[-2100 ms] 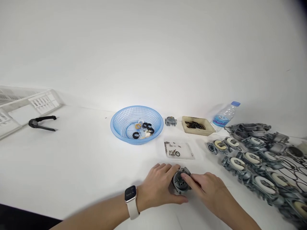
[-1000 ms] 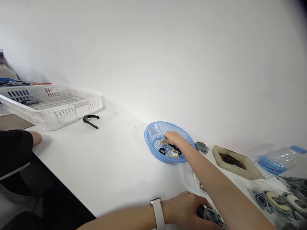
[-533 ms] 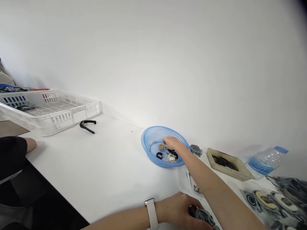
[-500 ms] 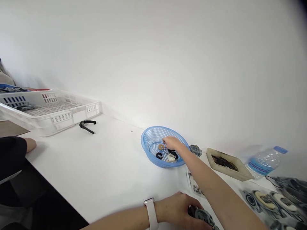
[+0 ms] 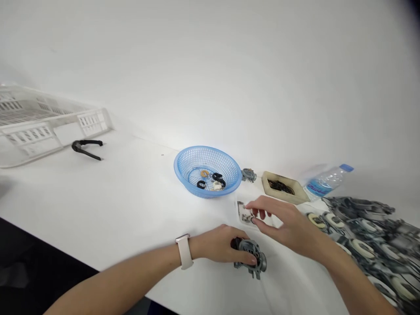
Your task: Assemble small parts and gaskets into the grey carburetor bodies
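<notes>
My left hand [image 5: 223, 246], with a pale watch on the wrist, is wrapped round a grey metal carburetor [image 5: 251, 258] on the white table. Its thumb lies across the carburetor's top. My right hand [image 5: 278, 221] hovers over a small clear tray [image 5: 241, 221] of small parts, partly hidden behind the fingers. Thumb and forefinger are apart. A small dark curved piece shows by the thumb tip; whether it is held I cannot tell. Beyond the tray, a blue plastic basket [image 5: 185, 186] holds black, white and tan pieces.
Many grey carburetors [image 5: 362, 249] lie along the right side. At the back are another carburetor [image 5: 249, 175], a beige box [image 5: 302, 199] of thin dark pieces and a tilted water bottle [image 5: 324, 183]. Black-handled nippers [image 5: 87, 146] and a white crate [image 5: 36, 135] are at left.
My right hand has left the blue basket and come back over the small tray. The left hand still grips the carburetor, now more fully in view. The camera's view has shifted.
</notes>
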`<control>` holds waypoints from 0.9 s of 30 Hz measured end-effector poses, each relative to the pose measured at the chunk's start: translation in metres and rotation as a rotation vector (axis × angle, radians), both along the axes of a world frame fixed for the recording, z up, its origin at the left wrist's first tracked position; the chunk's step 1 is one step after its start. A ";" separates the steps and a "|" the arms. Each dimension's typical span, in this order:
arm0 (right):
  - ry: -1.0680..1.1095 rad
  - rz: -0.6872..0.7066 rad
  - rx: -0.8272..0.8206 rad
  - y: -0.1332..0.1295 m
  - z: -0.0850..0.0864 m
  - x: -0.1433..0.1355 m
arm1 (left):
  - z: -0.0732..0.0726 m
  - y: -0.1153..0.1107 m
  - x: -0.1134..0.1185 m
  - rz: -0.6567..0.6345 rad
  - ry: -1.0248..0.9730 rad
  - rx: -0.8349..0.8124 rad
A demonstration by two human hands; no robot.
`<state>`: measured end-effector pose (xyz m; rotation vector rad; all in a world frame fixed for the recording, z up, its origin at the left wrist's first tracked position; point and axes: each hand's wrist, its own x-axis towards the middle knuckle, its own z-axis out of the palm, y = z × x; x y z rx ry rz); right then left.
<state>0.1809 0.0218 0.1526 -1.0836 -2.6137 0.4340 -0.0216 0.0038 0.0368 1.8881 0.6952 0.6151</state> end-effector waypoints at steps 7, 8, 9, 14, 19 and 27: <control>-0.060 0.030 -0.088 -0.049 -0.031 0.032 | 0.009 -0.006 -0.001 -0.029 0.038 0.018; -0.066 0.042 -0.095 -0.050 -0.034 0.031 | 0.009 -0.007 -0.001 -0.023 0.042 0.050; -0.072 0.058 -0.108 -0.051 -0.035 0.029 | 0.009 -0.008 0.000 -0.020 0.044 0.077; -0.093 0.100 -0.193 -0.049 -0.034 0.022 | 0.009 -0.011 0.004 0.027 0.030 0.115; -0.049 0.064 -0.250 -0.046 -0.033 0.029 | 0.005 -0.012 0.006 0.105 -0.003 0.178; 0.215 -0.137 -0.206 -0.026 -0.071 0.058 | -0.007 -0.019 0.008 0.209 -0.018 0.477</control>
